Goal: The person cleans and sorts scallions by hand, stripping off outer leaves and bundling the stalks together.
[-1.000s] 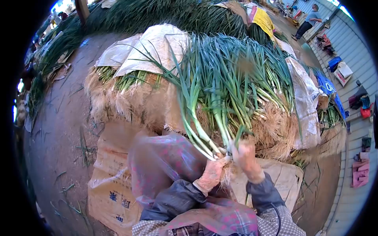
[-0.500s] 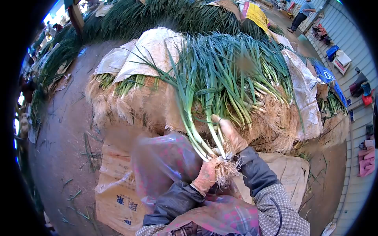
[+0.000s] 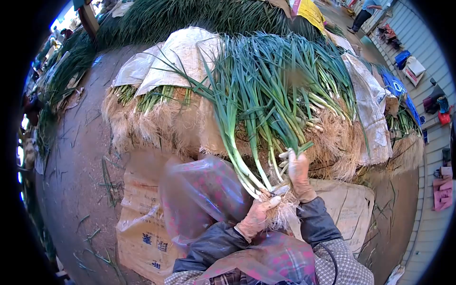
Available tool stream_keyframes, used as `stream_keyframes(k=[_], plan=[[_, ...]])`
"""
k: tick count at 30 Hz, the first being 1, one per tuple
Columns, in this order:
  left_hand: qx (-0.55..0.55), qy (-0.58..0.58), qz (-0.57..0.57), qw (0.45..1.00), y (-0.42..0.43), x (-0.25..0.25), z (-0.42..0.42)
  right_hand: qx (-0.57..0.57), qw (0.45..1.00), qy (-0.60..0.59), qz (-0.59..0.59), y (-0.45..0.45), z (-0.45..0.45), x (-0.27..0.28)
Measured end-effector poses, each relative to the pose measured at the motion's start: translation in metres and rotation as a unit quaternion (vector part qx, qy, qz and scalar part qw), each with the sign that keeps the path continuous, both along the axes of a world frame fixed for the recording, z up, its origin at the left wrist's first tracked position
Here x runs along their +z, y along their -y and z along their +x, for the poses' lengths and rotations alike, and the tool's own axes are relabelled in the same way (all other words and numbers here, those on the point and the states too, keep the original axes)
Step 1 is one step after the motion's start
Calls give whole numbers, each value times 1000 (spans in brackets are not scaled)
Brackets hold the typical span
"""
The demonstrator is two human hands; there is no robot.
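My left hand (image 3: 256,218) is closed round the white lower ends of a few scallions (image 3: 247,175), just above their stringy roots (image 3: 281,213). Their long green leaves stretch forward over a big pile of scallions (image 3: 280,90). Higher and to the right, my right hand (image 3: 299,175) is closed, thumb up, on a scallion stalk with a green leaf bent beside the fingertips. Its palm side and exact hold are partly hidden. Both hands are above my lap, which a clear plastic sheet (image 3: 204,190) covers.
White woven sacks (image 3: 183,61) lie over bundled scallions at left, and another sack (image 3: 363,104) hangs at right. Printed sacking (image 3: 142,228) is spread on the floor by my knees. More scallions (image 3: 190,23) fill the back. A person (image 3: 363,16) stands by the corrugated wall (image 3: 403,42).
My right hand has moved up and slightly right from the root end, now closed on a scallion stalk and leaf. My left hand keeps its hold, shifted slightly right and down.
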State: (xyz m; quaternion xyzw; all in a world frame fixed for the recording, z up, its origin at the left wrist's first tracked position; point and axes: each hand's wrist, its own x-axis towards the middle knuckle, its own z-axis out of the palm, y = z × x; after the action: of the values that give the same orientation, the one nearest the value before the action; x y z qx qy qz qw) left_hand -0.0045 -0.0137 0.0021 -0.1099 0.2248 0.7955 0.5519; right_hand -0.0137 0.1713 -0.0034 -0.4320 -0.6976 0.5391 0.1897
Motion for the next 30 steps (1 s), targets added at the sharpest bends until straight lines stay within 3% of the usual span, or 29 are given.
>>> stream_keyframes(k=[3,4,7,8,10,12,14,15,17,21,24,26,28,29,30], plan=[[-49,-9,44,998,4,-2,-8,9,972,-140,-190,-12,12,5],[-72,-19,59,996,4,0,-9,51,961,-103,-254,-10,11,8],[-88,-58,55,993,5,4,-7,122,840,-126,-513,9,-10,15],[-81,-69,53,993,5,8,-6,150,842,-116,-506,19,-18,34],[-85,-93,32,992,7,7,-5,222,903,16,-366,19,-40,16],[-89,-139,0,986,6,5,-7,205,915,10,-347,22,-51,16],[-78,-154,4,985,12,4,-10,214,959,50,-177,18,-53,23],[-62,-107,-5,992,14,7,-11,173,973,32,-150,14,-49,26],[-26,-78,8,997,15,-10,-7,154,975,41,-153,10,-27,75],[-7,-41,65,997,6,13,-12,94,985,24,-142,-5,49,132],[5,49,68,996,-16,20,-10,-44,991,-66,-105,-5,111,152],[-10,91,69,993,-18,18,-17,-156,982,-109,-16,-19,162,165],[41,64,79,994,-19,7,-26,-298,940,-134,102,-41,229,173],[74,10,10,997,-15,15,-31,-382,901,-121,167,-55,274,171],[0,112,97,989,-4,6,-37,-438,866,-126,204,-57,303,167]])
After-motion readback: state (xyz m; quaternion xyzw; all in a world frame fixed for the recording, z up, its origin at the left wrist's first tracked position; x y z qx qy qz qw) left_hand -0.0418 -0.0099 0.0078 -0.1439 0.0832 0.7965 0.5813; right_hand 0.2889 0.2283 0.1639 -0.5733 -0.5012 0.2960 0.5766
